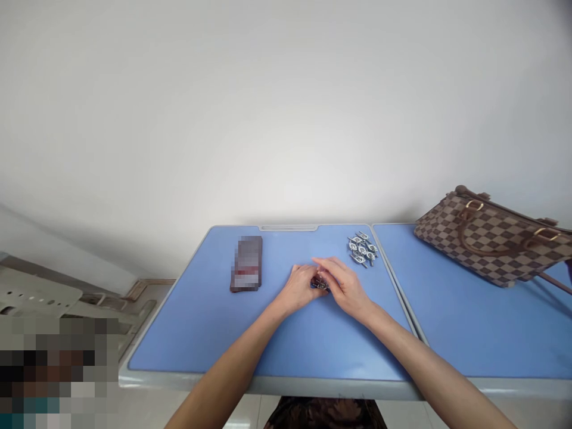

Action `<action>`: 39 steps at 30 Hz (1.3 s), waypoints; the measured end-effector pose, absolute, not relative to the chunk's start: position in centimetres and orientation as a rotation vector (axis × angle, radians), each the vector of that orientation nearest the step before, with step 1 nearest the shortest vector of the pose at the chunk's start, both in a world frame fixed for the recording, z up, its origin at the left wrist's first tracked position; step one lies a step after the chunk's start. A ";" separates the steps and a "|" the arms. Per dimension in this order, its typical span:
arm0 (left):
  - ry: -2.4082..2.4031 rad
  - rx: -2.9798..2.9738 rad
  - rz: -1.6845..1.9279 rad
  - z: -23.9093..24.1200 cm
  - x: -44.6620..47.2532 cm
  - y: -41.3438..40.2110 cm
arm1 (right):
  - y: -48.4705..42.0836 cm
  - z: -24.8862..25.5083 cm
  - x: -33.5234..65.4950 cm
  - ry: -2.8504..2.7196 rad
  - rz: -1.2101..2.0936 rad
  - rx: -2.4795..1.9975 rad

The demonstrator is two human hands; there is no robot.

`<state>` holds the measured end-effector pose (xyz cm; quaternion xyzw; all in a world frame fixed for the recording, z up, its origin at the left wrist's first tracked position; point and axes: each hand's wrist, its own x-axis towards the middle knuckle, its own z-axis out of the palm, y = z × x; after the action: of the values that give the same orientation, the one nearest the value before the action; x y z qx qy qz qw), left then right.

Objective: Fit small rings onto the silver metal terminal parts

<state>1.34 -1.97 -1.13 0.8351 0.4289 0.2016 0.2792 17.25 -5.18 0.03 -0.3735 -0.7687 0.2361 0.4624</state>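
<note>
Worktop [201, 333] looks smooth, so anything fumbled could skid away. Both forearms [241, 357] angle inward over its near edge. The left hand [297, 290] curls closed around, and the right hand [348, 287] bends over, near the metal pile [363, 249], one metal part [320, 284]; whether the right pinches it, I cannot tell. Crowded fingertips could knock it loose.

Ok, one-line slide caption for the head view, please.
Left hand and right hand meet around shiny hardware at a blue desk, with a pile of metal parts and checkered bag to the right.
</note>
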 end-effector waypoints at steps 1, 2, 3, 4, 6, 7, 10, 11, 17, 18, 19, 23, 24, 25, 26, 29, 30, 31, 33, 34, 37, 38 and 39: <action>1.155 2.247 0.533 -1.1 1.3 -2.0 | -5.2 0.0 17.3 -1.895 0.611 -0.919; 1.156 2.252 0.525 -1.1 1.3 -1.9 | -5.2 -0.1 17.4 -1.897 0.630 -0.924; 1.154 2.255 0.521 -1.2 1.3 -1.9 | -5.2 -0.1 17.4 -1.893 0.634 -0.932; 1.153 2.256 0.522 -1.2 1.3 -1.9 | -5.3 -0.2 17.4 -1.886 0.624 -0.943; 1.160 2.254 0.526 -1.2 1.2 -2.0 | -5.3 -0.2 17.4 -1.888 0.567 -0.964; 1.167 2.251 0.526 -1.2 1.2 -2.0 | -5.3 -0.2 17.3 -1.901 0.527 -0.973; 1.168 2.243 0.530 -1.3 1.1 -2.0 | -5.4 0.1 17.1 -1.940 0.432 -0.997; 1.161 2.241 0.533 -1.3 1.1 -2.0 | -5.4 0.2 17.1 -1.946 0.425 -0.995; 1.161 2.251 0.552 -1.5 1.0 -2.0 | -5.4 0.4 17.4 -1.988 0.469 -0.963; 1.161 2.251 0.548 -1.5 1.0 -2.0 | -5.4 0.2 17.4 -1.985 0.458 -0.978; 1.166 2.248 0.547 -1.5 1.0 -2.0 | -5.3 0.0 17.4 -1.980 0.440 -0.998; 1.192 2.234 0.554 -1.4 1.2 -2.1 | -5.3 -0.3 17.1 -1.969 0.376 -1.047; 1.190 2.236 0.557 -1.4 1.2 -2.1 | -5.3 -0.2 17.0 -1.962 0.389 -1.046; 1.183 2.239 0.557 -1.4 1.2 -2.1 | -5.3 -0.1 16.9 -1.956 0.417 -1.031; 1.176 2.242 0.556 -1.3 1.2 -2.1 | -5.3 0.1 16.9 -1.957 0.456 -1.006; 1.164 2.250 0.550 -1.2 1.2 -2.1 | -5.4 0.4 17.1 -1.973 0.575 -0.925; 1.160 2.251 0.547 -1.1 1.2 -2.1 | -5.4 0.4 17.2 -1.971 0.594 -0.918; 1.158 2.249 0.548 -1.1 1.2 -2.2 | -5.4 0.3 17.2 -1.965 0.597 -0.926; 1.158 2.240 0.558 -1.1 1.2 -2.2 | -5.4 0.2 17.2 -1.953 0.555 -0.965; 1.159 2.234 0.565 -1.1 1.2 -2.2 | -5.4 0.1 17.1 -1.953 0.523 -0.981; 1.170 2.227 0.570 -1.1 1.3 -2.2 | -5.5 0.1 17.0 -1.962 0.479 -0.984; 1.169 2.228 0.566 -1.1 1.3 -2.2 | -5.6 0.2 17.0 -1.965 0.494 -0.970; 1.165 2.230 0.564 -1.1 1.3 -2.2 | -5.6 0.3 17.0 -1.967 0.515 -0.953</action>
<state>1.27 -2.22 -1.07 0.8308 0.4341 0.2100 0.2779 16.96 -5.57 0.31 -0.3824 -0.7896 0.2068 0.4330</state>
